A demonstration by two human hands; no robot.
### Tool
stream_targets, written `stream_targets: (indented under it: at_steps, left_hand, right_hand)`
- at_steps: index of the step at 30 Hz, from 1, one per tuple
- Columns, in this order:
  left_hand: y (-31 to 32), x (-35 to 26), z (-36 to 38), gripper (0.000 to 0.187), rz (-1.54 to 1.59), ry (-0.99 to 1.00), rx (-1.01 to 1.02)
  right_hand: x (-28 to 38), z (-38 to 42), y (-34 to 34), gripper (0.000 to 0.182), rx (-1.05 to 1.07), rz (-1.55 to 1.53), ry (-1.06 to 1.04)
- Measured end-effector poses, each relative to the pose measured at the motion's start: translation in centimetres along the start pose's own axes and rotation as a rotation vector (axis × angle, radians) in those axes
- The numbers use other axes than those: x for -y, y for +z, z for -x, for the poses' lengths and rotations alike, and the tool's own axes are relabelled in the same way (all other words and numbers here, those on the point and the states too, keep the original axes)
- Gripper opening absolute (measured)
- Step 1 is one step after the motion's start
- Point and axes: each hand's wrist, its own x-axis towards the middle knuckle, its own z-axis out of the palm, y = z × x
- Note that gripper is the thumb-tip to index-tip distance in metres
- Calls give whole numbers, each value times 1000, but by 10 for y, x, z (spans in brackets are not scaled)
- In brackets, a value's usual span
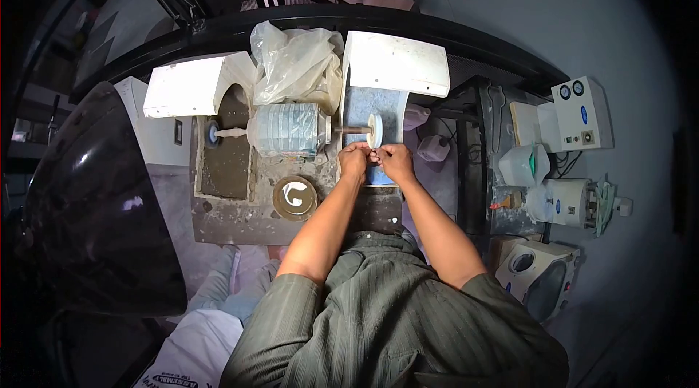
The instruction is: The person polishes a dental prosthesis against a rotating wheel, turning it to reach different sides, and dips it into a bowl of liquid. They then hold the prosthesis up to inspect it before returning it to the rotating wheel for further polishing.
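Observation:
Both my hands meet just below a pale polishing wheel on the right shaft of a bench motor. My left hand (354,160) and my right hand (396,163) have their fingers closed around a small item at the wheel's lower edge; it is too hidden to make out. The wheel (375,130) stands upright inside a blue-lined tray (392,103) under a white hood (397,62). To the left lies the motor (287,129), wrapped in clear plastic, and its other shaft bears a smaller wheel (212,132).
A round dish (295,198) with a white piece sits left of my forearms. Behind the motor is a crumpled plastic bag (295,64). A side bench at right holds a plastic container (524,164) and machines. Another person's legs (226,279) are at lower left.

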Motion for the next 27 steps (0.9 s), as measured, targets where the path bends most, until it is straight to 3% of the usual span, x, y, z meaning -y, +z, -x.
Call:
stream_targets:
  at_steps: [7, 10, 16, 18, 22, 27]
  left_hand:
    - [-11, 5, -3, 13, 139, 1, 4]
    - [-13, 8, -5, 15, 182, 18, 16]
    - [-8, 8, -6, 10, 55, 46, 10]
    - [-6, 7, -8, 9, 30, 50, 4]
    - [-5, 10, -12, 9, 35, 42, -17]
    - [-9, 16, -10, 12, 172, -11, -4]
  right_hand:
    - [2, 6, 6, 16, 20, 143, -102]
    - [-3, 7, 13, 17, -31, -20, -111]
    - [-10, 2, 13, 16, -4, -2, -81]
    - [-7, 2, 11, 16, 34, -151, 76]
    - [-8, -1, 11, 16, 37, -125, 109]
    - [-11, 1, 8, 15, -8, 38, -78]
